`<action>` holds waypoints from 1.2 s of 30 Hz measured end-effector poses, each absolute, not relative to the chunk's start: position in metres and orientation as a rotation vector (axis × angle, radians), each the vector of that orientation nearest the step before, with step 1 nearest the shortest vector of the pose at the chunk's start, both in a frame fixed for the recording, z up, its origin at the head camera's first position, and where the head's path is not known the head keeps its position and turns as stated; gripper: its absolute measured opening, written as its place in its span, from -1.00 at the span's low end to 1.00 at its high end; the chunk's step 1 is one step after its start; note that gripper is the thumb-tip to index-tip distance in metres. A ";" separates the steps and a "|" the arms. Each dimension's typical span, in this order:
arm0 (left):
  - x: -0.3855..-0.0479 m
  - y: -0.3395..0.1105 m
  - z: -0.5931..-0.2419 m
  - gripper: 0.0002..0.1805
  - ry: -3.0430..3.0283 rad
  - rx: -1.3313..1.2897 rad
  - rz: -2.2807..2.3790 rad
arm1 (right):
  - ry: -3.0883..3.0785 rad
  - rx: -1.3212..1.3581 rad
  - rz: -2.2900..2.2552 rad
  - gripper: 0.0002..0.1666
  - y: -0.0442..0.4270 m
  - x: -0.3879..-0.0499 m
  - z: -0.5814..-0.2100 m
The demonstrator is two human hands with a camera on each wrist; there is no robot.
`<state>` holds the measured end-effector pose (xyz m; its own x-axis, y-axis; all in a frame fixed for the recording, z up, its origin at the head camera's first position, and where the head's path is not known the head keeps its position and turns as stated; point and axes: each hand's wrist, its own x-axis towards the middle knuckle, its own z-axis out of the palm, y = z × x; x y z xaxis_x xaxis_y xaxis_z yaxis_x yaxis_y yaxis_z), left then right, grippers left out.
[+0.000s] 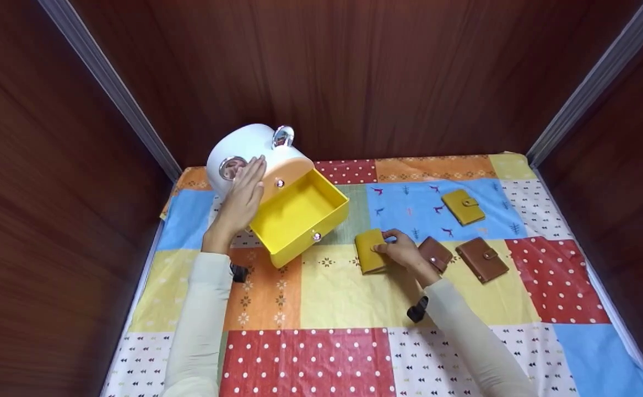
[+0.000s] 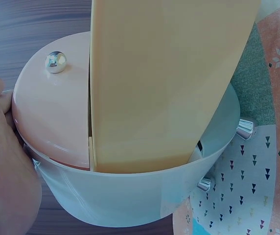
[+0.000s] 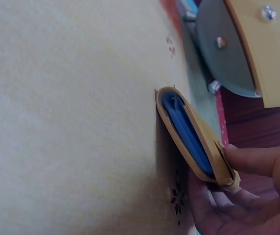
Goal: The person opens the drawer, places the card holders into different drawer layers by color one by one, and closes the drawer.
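My left hand [image 1: 238, 204] rests with straight fingers on the side of a white round-topped box [image 1: 252, 140]. The box has a peach front with a silver knob, and below it a yellow drawer [image 1: 299, 207] is pulled out; nothing lies inside. In the left wrist view the hand [image 2: 8, 166] touches the box's edge beside the peach panel [image 2: 57, 107]. My right hand [image 1: 404, 251] pinches a yellow card wallet [image 1: 368, 251] between thumb and fingers, in front of the drawer's right side. Blue sleeves [image 3: 186, 127] show inside the wallet in the right wrist view.
A small brown wallet [image 1: 436, 255] lies partly behind the right hand, with a larger brown wallet [image 1: 482, 260] to its right. Another yellow wallet [image 1: 463, 207] lies farther back. A patchwork cloth [image 1: 310, 358] covers the table; wood-grain panels [image 1: 354, 77] enclose the back and sides.
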<state>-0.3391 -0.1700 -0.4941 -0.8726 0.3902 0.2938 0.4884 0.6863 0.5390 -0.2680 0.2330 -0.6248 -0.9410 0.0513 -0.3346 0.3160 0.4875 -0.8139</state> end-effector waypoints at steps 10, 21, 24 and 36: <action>-0.340 -0.170 -0.494 -0.39 -2.739 -0.714 -0.938 | 2.440 0.350 -1.540 -0.50 0.232 -0.269 -0.624; -0.339 -0.170 -0.494 -0.39 -2.753 -0.705 -0.943 | 2.434 0.379 -1.578 -0.43 0.232 -0.269 -0.618; -0.339 -0.170 -0.495 -0.39 -2.747 -0.708 -0.955 | 2.480 0.368 -1.576 -0.47 0.232 -0.269 -0.616; -0.340 -0.170 -0.494 -0.39 -2.760 -0.708 -0.951 | 2.536 0.382 -1.566 -0.52 0.234 -0.275 -0.605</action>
